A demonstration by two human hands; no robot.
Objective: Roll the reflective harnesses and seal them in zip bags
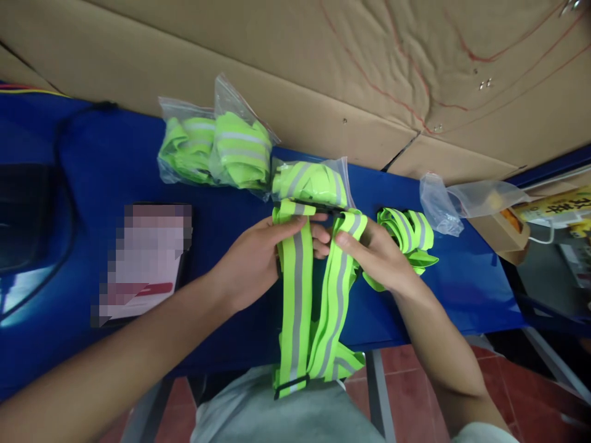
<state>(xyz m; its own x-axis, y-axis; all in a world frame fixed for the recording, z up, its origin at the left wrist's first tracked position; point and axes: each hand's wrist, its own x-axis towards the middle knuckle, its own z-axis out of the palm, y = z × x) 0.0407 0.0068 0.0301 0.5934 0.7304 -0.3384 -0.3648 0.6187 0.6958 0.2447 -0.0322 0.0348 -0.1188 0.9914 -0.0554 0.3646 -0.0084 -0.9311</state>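
Note:
Neon green reflective straps point(295, 295) with grey stripes hang from both hands over the blue table's front edge, their lower ends above my lap. My left hand point(265, 246) is closed on the left strap, thumb on top. My right hand point(369, 249) pinches the folded right strap with its thumb. Between the hands a dark buckle piece shows partly, behind the fingers. A black slider buckle point(292, 386) sits at the strap's lower end. Just beyond the hands lies a clear bag point(314, 181) with a folded green strap inside. Right of my right hand rests a loose strap bundle point(409, 234).
Two more bagged straps point(212, 147) lie at the back left. A tablet-like device point(148, 258) with a blurred screen is on the left, near a black cable point(60, 184). Crumpled clear bags point(443, 206) and a cardboard box point(501, 234) stand right. Brown board point(277, 61) backs the table.

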